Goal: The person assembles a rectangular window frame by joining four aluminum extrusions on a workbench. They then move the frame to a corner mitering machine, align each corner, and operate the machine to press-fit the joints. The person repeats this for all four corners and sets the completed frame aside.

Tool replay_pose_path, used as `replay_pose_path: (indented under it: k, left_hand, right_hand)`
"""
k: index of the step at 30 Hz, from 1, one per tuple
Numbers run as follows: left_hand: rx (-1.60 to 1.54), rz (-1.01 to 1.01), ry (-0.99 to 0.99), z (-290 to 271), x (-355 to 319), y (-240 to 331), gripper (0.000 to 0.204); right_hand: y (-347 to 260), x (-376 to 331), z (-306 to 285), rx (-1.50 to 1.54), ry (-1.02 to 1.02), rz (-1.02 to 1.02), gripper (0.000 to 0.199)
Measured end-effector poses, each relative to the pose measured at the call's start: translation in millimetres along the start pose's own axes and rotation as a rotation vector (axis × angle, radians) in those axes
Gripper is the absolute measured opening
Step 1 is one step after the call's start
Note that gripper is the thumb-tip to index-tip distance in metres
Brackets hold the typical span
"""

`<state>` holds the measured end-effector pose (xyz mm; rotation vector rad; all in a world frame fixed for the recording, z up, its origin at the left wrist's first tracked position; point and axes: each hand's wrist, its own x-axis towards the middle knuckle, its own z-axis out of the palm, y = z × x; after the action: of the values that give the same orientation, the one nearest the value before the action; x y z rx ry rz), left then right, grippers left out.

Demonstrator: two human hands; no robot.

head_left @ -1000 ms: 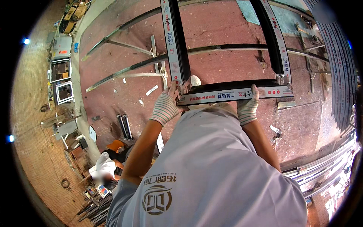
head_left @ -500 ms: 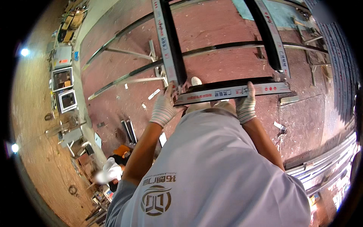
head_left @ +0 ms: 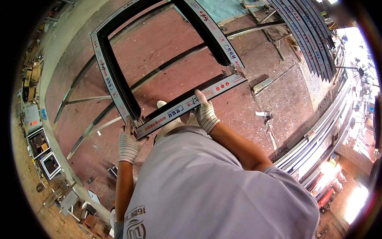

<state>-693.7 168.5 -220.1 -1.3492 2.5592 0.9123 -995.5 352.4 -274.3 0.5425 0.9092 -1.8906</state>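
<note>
Black and white, a four-sided frame (head_left: 104,67) is just in front of the person's grey shirt (head_left: 215,179), over long dark rails (head_left: 169,67), with narrow gaps at both ends of its near bar (head_left: 171,115). Partly closed, the gloved left hand (head_left: 129,145) holds that bar's left corner; the gloved right hand (head_left: 207,114) is curled around its middle, thumb on top, the fingers underneath mostly hidden.

Knit cloth covered the left hand (head_left: 129,146) and right hand (head_left: 207,115). Between and beyond them, the frame (head_left: 115,73) looked smooth metal under thin film (head_left: 213,91); below, the floor (head_left: 159,88) was rough; nearer, the shirt (head_left: 211,179) was matt cloth.
</note>
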Motion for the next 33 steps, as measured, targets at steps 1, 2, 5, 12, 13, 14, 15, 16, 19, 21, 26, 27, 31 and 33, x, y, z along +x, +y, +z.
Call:
replay_pose_path:
  k: [1, 2, 5, 12, 13, 14, 15, 16, 19, 21, 26, 27, 31, 33]
  left_hand:
    - [-0.110, -0.037, -0.011, 3.0, 0.3, -6.5, 0.122]
    - [-0.112, -0.038, -0.014, 2.7, 1.5, -4.0, 0.124]
    - [0.100, 0.025, -0.002, -11.4, 0.2, 32.3, 0.130]
    - [0.007, -0.001, -0.037, -15.9, 1.3, 30.5, 0.132]
    - [-0.041, 0.015, -0.022, -9.5, 2.4, 19.7, 0.132]
    - [-0.089, 0.028, -0.008, -8.7, 2.6, 18.6, 0.132]
    - [-0.091, 0.031, 0.011, -8.4, 1.6, 17.8, 0.131]
    - [-0.094, 0.035, 0.030, -7.8, 0.1, 17.8, 0.130]
    - [-0.067, 0.020, 0.043, -12.7, 0.4, 27.8, 0.127]
    - [-0.043, 0.029, 0.053, -13.3, 0.3, 30.9, 0.126]
    - [-0.066, 0.052, 0.053, -4.1, 2.1, 11.9, 0.120]
    - [-0.011, 0.069, 0.065, -7.1, -0.3, 11.6, 0.119]
    - [0.063, 0.098, 0.060, -10.3, -4.2, 6.5, 0.109]
    - [-0.137, -0.012, -0.003, -33.1, -14.7, 23.2, 0.094]
  right_hand:
    - [2.0, 4.3, -3.9, 0.004, 0.004, 0.003, 0.063]
    - [3.9, 9.3, -8.4, 0.008, 0.010, 0.004, 0.064]
    - [6.4, 14.7, -11.8, 0.013, 0.007, -0.004, 0.066]
    - [13.2, 24.7, -16.9, -0.027, 0.001, 0.011, 0.065]
    - [14.1, 26.0, -19.0, -0.027, -0.006, 0.005, 0.065]
    - [12.7, 22.9, -14.9, -0.027, -0.012, 0.002, 0.065]
    - [10.8, 20.1, -10.8, -0.028, -0.017, -0.001, 0.065]
    - [9.4, 19.6, -8.1, -0.034, -0.013, 0.006, 0.065]
    - [2.6, 21.7, -3.3, -0.047, 0.010, 0.021, 0.066]
    - [-0.2, 21.8, -1.3, -0.056, 0.036, 0.038, 0.067]
    - [-5.4, 20.4, 9.3, -0.090, 0.030, 0.086, 0.074]
    - [-4.8, 20.3, 10.9, -0.098, 0.023, 0.100, 0.076]
    - [8.4, 24.9, 9.3, -0.211, 0.036, 0.108, 0.089]
    - [15.2, 11.5, 9.4, -0.226, 0.045, 0.076, 0.082]
